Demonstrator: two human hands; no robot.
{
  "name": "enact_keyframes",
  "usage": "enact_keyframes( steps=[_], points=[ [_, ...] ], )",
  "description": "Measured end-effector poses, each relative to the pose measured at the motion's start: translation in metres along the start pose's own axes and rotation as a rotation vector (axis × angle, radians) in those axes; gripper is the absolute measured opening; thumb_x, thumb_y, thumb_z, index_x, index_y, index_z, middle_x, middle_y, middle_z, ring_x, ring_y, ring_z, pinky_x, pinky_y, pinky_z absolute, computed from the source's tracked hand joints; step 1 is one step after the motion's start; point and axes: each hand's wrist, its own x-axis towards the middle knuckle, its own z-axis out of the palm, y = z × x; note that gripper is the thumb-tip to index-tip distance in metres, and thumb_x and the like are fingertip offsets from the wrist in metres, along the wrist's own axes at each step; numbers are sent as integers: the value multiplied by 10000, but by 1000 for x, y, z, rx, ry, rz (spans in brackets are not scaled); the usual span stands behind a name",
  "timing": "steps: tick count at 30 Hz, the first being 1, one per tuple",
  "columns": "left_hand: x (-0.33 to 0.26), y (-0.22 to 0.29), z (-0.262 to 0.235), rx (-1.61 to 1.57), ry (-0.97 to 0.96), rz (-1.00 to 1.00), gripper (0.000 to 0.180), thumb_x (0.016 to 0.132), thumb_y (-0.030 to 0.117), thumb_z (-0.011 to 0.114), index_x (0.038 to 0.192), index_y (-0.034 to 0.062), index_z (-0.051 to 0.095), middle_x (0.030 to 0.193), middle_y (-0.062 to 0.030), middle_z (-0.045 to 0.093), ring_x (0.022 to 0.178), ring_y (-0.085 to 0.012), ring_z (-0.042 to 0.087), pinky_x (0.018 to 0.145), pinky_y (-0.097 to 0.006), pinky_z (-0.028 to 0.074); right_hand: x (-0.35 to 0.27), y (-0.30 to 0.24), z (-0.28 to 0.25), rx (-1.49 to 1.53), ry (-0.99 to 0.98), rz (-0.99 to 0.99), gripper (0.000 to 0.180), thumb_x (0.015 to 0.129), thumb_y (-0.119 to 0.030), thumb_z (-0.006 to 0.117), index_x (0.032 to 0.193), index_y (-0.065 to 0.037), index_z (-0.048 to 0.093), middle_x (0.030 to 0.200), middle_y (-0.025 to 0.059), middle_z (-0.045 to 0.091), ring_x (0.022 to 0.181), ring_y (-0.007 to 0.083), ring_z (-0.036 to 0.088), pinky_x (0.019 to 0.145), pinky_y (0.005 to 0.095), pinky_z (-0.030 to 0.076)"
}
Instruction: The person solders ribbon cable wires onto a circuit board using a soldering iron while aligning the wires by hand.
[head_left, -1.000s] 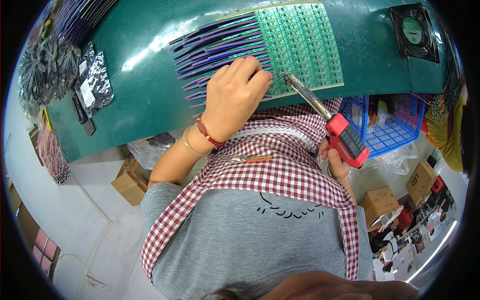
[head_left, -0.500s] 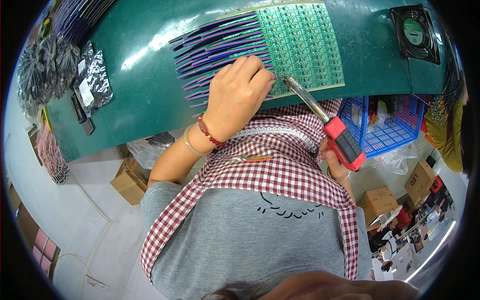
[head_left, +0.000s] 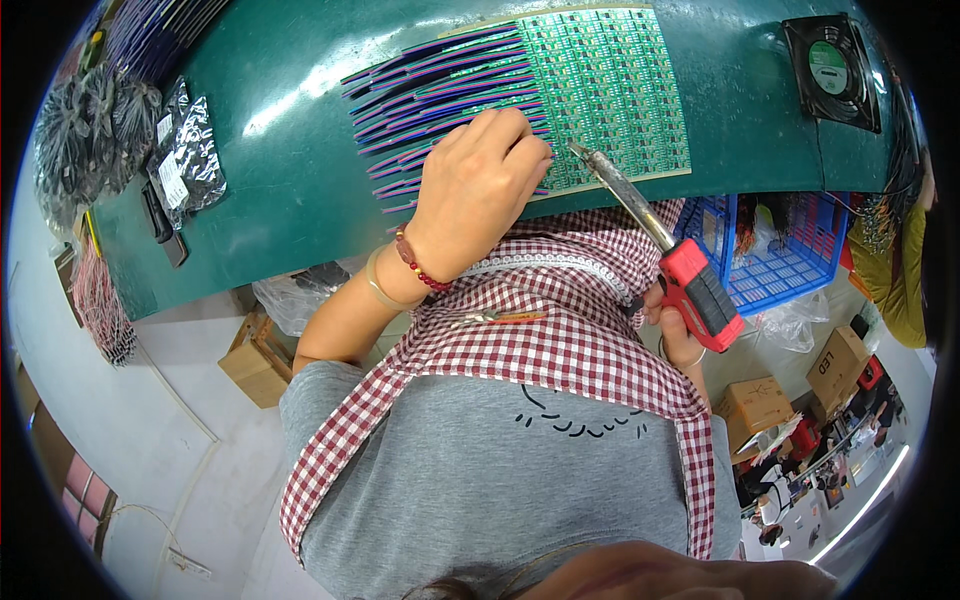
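A panel of green circuit boards (head_left: 615, 95) lies on the bench, and rows of thin blue, pink and black wires (head_left: 435, 100) stretch leftward from its boards. My left hand (head_left: 478, 185) rests over the lower rows of wires. Its thumb and forefinger are pinched together on a wire at the boards' edge; the palm hides most of that wire. My right hand (head_left: 680, 335), partly hidden, is wrapped round the red and black handle of a soldering iron (head_left: 698, 295). The iron's metal tip points up-left over the panel, a short way right of my left fingertips.
A black fan (head_left: 830, 70) stands at the bench's far right. Below the bench edge is a blue plastic crate (head_left: 785, 270). To the left lie silvery-black bags (head_left: 188, 165), a black-handled tool (head_left: 160, 220) and bagged wire bundles (head_left: 90, 125). Cardboard boxes (head_left: 258, 365) sit on the floor.
The soldering iron has drawn back slightly to the right, so its tip is now apart from my left fingertips. My left hand has barely moved.
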Motion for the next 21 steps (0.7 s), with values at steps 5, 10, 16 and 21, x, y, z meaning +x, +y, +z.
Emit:
enact_keyframes(
  steps=[5, 10, 16, 21],
  points=[
    [0, 0, 0, 2, -13, -4, 136, 727, 67, 761, 803, 56, 649, 810, -49, 581, 743, -227, 597, 632, -340, 494, -1, -6, -2, 115, -90, 150, 564, 912, -503, 617, 1002, 54, 593, 820, 93, 605, 667, 132, 526, 606, 274, 422],
    [-1, 0, 0, -2, -23, -8, 137, 732, 65, 757, 806, 58, 642, 815, -51, 579, 749, -227, 598, 638, -341, 496, 4, -8, 3, 92, -52, 75, 186, 805, -176, 688, 829, 8, 671, 750, 86, 667, 643, 177, 631, 593, 293, 502],
    [-1, -1, 1, -10, -31, -20, 135, 743, 69, 751, 812, 59, 634, 820, -53, 581, 760, -231, 601, 647, -343, 499, 2, -2, 4, 13, -1, 29, 178, 787, -181, 695, 846, -13, 688, 760, 79, 667, 644, 178, 634, 596, 292, 503],
    [-1, -1, -1, -26, -46, -33, 131, 750, 68, 747, 817, 55, 635, 831, -58, 581, 774, -239, 604, 655, -348, 501, 0, 3, 1, -37, -11, 42, 192, 785, -190, 698, 861, -14, 690, 766, 73, 661, 646, 177, 637, 595, 292, 503]
  ],
)
